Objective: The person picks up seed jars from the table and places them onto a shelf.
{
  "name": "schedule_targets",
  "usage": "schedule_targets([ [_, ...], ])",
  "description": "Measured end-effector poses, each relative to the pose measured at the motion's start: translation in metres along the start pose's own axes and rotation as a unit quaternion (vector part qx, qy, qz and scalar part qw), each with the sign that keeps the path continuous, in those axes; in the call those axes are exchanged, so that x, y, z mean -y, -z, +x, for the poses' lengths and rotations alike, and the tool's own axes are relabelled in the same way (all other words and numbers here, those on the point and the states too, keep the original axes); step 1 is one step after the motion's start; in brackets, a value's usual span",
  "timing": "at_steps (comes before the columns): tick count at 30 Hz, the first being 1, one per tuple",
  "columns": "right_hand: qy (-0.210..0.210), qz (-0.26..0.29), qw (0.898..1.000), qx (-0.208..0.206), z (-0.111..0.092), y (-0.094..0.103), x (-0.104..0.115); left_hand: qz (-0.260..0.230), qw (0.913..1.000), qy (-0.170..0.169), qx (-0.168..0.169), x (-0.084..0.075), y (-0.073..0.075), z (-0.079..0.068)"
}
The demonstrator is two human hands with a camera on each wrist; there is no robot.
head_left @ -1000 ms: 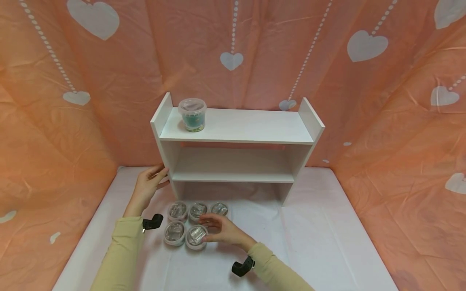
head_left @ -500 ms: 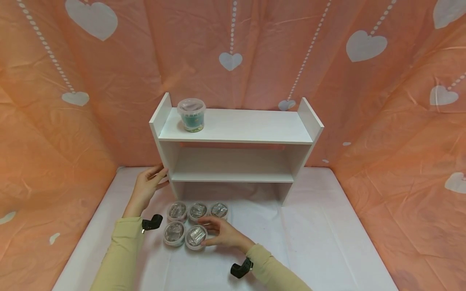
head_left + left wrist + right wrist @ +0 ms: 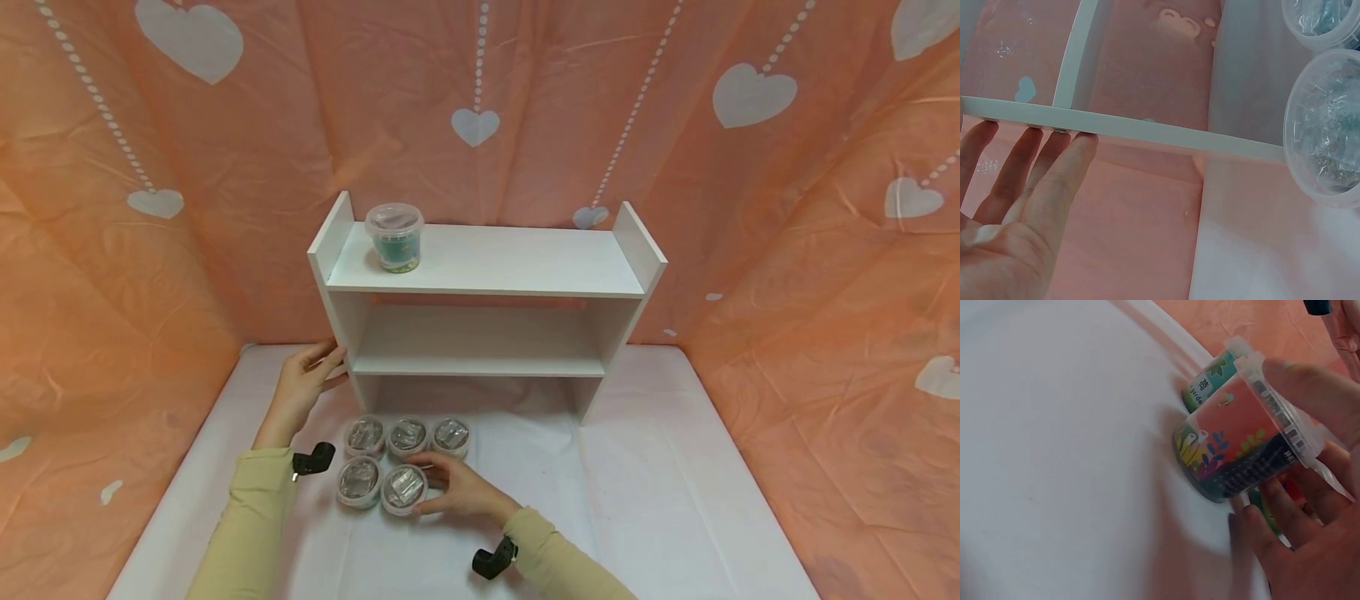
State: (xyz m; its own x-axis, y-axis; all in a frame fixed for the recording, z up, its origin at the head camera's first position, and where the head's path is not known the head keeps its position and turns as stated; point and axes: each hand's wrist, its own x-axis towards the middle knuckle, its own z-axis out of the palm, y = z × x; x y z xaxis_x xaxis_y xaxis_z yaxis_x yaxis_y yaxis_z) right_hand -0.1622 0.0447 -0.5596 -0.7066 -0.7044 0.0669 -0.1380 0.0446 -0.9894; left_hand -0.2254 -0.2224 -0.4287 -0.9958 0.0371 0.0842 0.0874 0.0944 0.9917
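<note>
A white two-tier shelf (image 3: 480,367) stands at the back of the table. My left hand (image 3: 300,387) rests its straight fingertips against the outside of the left side panel (image 3: 1141,129). In front of the shelf, several clear-lidded plastic tubs sit in two rows. My right hand (image 3: 461,487) holds the front right tub (image 3: 403,488) between thumb and fingers at its lid rim. In the right wrist view, this tub (image 3: 1229,434) has a red printed wrap with plants and a bee; fingers go round its far side. A teal-wrapped tub (image 3: 1207,384) stands beside it.
One more tub (image 3: 395,237), with a green wrap, stands at the left end of the upper shelf. Back row tubs (image 3: 365,435) sit close before the shelf's left leg. Orange curtains with white hearts (image 3: 756,96) enclose the white-clothed table (image 3: 675,483).
My right hand has shifted slightly left and towards me, its fingers settling round the front right tub. The left hand has stayed against the shelf.
</note>
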Motion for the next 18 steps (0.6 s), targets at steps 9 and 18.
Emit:
schedule_targets([
  [9,-0.006,-0.013,1.0,-0.005,-0.0003,-0.0013,-0.0029,-0.002,1.0,0.008,-0.006,-0.0017,0.0003,-0.0007],
  [18,-0.021,-0.022,0.999,-0.015,-0.0007,-0.0029,-0.0002,0.001,1.0,-0.001,-0.001,-0.0014,-0.0002,-0.0003],
])
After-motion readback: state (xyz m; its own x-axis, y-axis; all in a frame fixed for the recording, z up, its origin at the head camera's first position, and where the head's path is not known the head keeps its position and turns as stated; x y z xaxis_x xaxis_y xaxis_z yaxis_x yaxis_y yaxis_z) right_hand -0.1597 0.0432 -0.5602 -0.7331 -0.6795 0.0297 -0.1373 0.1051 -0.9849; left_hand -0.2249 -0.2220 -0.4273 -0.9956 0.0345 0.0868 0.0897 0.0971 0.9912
